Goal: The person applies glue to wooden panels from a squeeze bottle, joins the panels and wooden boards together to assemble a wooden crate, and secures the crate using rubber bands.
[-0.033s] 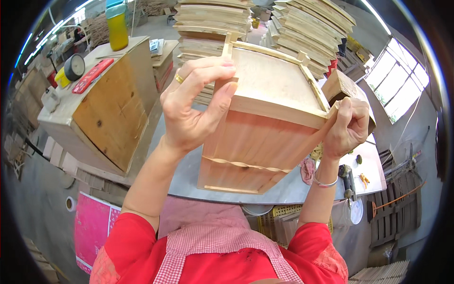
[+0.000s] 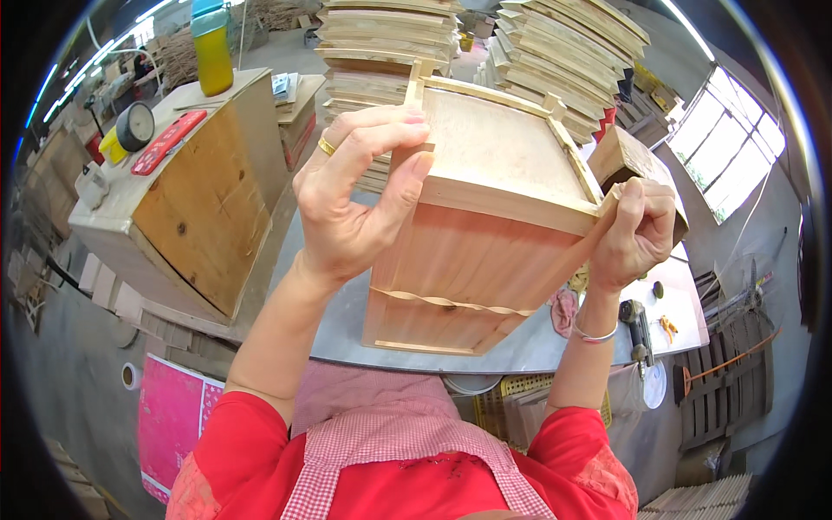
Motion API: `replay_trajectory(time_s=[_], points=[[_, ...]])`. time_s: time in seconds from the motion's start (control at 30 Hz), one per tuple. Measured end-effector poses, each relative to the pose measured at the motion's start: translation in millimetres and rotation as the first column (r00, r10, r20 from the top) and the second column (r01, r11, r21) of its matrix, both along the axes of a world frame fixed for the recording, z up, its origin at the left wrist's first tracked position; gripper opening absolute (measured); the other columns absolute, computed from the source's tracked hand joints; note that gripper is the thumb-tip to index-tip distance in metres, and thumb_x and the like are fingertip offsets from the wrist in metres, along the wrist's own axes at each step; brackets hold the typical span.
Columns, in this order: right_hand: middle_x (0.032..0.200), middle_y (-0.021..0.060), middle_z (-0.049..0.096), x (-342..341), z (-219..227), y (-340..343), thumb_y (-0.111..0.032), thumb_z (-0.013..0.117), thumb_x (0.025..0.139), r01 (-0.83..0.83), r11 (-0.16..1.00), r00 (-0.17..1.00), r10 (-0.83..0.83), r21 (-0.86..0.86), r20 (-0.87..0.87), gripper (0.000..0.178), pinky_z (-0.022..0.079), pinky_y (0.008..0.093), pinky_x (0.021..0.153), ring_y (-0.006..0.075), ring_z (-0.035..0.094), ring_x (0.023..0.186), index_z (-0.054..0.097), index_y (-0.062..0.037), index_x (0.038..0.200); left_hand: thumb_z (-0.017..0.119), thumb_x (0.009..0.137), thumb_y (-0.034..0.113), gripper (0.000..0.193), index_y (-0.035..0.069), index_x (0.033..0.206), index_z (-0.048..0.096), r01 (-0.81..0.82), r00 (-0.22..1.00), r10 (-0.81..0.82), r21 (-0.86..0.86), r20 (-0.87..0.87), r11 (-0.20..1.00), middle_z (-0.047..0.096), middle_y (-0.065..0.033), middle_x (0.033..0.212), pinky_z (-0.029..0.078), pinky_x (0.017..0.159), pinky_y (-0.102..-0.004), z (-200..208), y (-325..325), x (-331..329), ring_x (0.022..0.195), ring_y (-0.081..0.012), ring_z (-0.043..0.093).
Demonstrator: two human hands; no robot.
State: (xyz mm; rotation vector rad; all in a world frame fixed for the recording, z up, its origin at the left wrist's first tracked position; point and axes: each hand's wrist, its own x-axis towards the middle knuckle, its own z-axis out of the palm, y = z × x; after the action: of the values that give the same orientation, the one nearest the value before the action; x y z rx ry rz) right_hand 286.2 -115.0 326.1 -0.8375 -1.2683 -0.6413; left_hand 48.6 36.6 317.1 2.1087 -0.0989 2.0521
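Observation:
A pale wooden box [image 2: 468, 256] stands upright on the grey worktable [image 2: 334, 334] in front of me. Its top panel is ringed by raised strips, and a wavy-edged strip crosses the front face low down. My left hand [image 2: 351, 195] pinches the near left top corner between thumb and fingers. At the near right top corner, my right hand [image 2: 637, 234] is closed on the wooden edge, its fingers curled. The box's far side and base underside are hidden.
Right of the box lie a pink cloth [image 2: 565, 312], a black power tool [image 2: 637, 334] and orange pliers [image 2: 668, 328]. A wooden cabinet [image 2: 204, 208] at left bears a yellow bottle [image 2: 213, 61] and red tray-like piece [image 2: 169, 143]. Stacked wooden panels [image 2: 390, 43] rise behind.

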Motion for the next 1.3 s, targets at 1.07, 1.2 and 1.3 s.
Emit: replay_trajectory(time_s=[1.07, 1.2, 1.3], points=[[0.095, 0.0173, 0.053, -137, -88, 53, -0.029, 0.067, 0.087, 0.567, 0.451, 0.657, 0.256, -0.689, 0.709, 0.034, 0.051, 0.0421, 0.064, 0.0326, 0.061, 0.079, 0.049, -0.0019, 0.098, 0.053, 0.101, 0.029, 0.036, 0.000, 0.119, 0.063, -0.200, 0.972, 0.198, -0.893, -0.128, 0.404, 0.065, -0.0105, 0.121, 0.039, 0.103, -0.0344, -231, 6, -109, 0.119, -0.0234, 0.054], [0.091, 0.0181, 0.056, -160, -107, 72, -0.026, 0.067, 0.085, 0.574, 0.398, 0.622, 0.357, -0.716, 0.697, 0.033, 0.056, 0.0391, 0.064, 0.0319, 0.065, 0.079, 0.050, -0.0006, 0.097, 0.046, 0.103, 0.036, 0.046, 0.001, 0.129, 0.057, 0.041, 0.998, 0.033, -0.956, 0.053, 0.291, 0.057, -0.0113, 0.132, 0.036, 0.105, -0.0348, -204, 38, -108, 0.125, -0.0218, 0.049], [0.091, 0.0185, 0.058, -161, -106, 70, -0.024, 0.067, 0.085, 0.564, 0.397, 0.633, 0.355, -0.724, 0.688, 0.031, 0.056, 0.0385, 0.063, 0.0319, 0.066, 0.078, 0.050, -0.0003, 0.096, 0.049, 0.100, 0.042, 0.053, 0.003, 0.136, 0.051, 0.098, 0.991, -0.110, -0.978, 0.078, 0.184, 0.049, -0.0104, 0.142, 0.033, 0.109, -0.0420, -171, 66, -100, 0.134, -0.0249, 0.042]])
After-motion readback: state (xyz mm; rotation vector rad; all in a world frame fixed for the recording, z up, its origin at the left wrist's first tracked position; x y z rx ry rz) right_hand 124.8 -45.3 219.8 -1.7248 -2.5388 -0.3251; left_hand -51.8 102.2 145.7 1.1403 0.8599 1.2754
